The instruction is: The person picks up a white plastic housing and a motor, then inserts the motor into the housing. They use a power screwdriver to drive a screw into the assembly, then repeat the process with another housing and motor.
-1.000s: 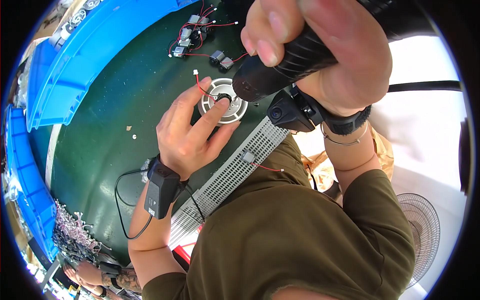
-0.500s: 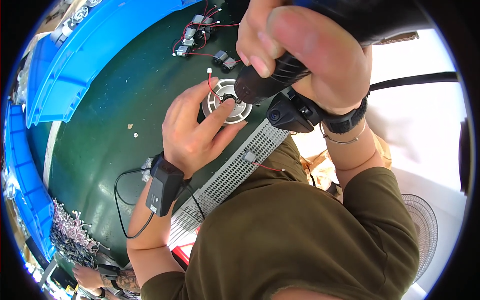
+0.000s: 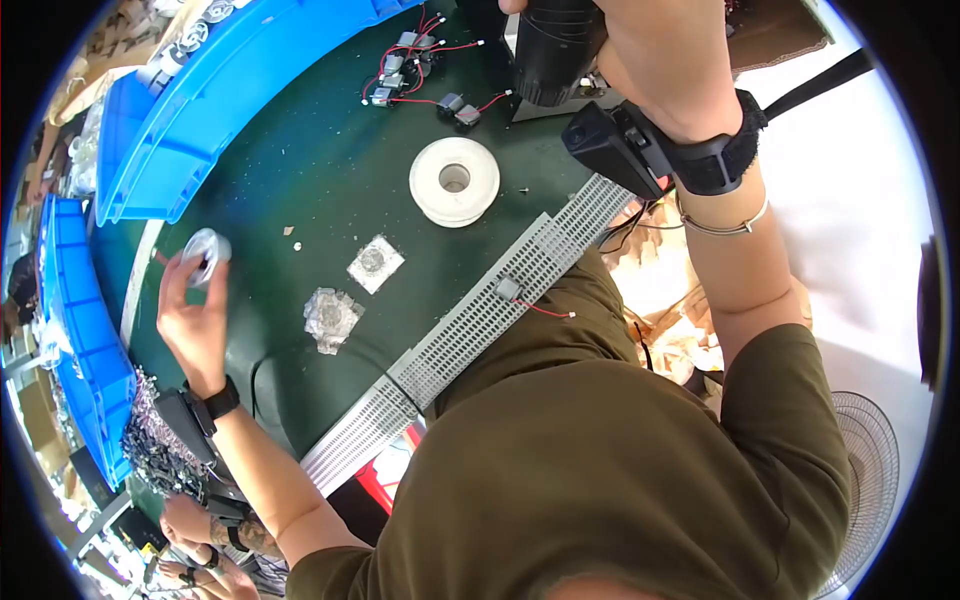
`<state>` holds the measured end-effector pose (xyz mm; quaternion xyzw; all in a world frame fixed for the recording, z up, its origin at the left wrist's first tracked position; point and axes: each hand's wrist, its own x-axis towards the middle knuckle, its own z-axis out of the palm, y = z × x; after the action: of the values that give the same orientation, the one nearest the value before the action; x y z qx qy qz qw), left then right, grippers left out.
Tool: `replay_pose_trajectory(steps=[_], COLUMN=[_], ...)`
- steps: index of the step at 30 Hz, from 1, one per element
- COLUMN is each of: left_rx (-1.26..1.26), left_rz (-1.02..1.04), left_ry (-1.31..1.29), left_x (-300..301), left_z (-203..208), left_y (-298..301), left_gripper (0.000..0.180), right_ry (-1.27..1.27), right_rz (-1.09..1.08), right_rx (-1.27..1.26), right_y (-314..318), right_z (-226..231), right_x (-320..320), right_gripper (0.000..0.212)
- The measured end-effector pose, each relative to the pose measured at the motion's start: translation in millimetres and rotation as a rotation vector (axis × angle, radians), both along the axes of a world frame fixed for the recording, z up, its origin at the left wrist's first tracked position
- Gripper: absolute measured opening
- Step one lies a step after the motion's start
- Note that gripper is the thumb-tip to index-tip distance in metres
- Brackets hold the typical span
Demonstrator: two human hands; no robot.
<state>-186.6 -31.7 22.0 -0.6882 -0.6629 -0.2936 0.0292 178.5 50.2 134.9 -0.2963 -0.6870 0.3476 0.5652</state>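
My left hand is out over the left of the green table, its thumb and fingers closed on a round whitish plastic part smeared by motion. Near the middle of the table lies a thick white ring-shaped holder with a round hole in its centre. At the top edge my right hand grips a black electric screwdriver, nose down, above and right of the holder. Most of the right hand's fingers are cut off or hidden. A small screw lies right of the holder.
Small motors with red wires lie at the far side; another motor sits on the perforated metal strip. Two taped patches mark the table. Blue bins line the left, near heaped wires and another person's hand.
My left hand has lifted the round part off the white holder and carried it left. My right hand has raised the screwdriver up and away from the holder.
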Motion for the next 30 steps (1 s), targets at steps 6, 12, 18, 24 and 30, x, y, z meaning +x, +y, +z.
replay_pose_trajectory(steps=[6,12,18,24,30], left_rx=[0.218,-0.315,-0.377,-0.142,-0.192], left_rz=[0.491,-0.841,-0.902,-0.704,-0.745], left_ry=[0.673,-0.088,-0.281,-0.802,-0.314], left_x=[-31.9,181.3,185.9,176.1,173.7], left_z=[13.1,3.2,-4.6,40.1,95.4], left_y=[-25.4,-20.9,-9.6,-1.3,9.4], left_gripper=[0.036,0.040,0.025,0.033,0.040], right_ry=[0.120,0.083,0.149,-0.032,0.086], right_rz=[0.163,0.167,-0.210,0.546,0.337], right_rx=[0.184,0.126,0.210,-0.485,-0.512], right_y=[19.3,51.1,9.4,-51.8,-55.2], right_z=[-18.0,-36.2,-27.8,-63.9,-65.8], right_x=[-6.0,-10.1,-2.7,7.8,-1.2], right_gripper=[0.018,0.022,0.046,0.043,0.034])
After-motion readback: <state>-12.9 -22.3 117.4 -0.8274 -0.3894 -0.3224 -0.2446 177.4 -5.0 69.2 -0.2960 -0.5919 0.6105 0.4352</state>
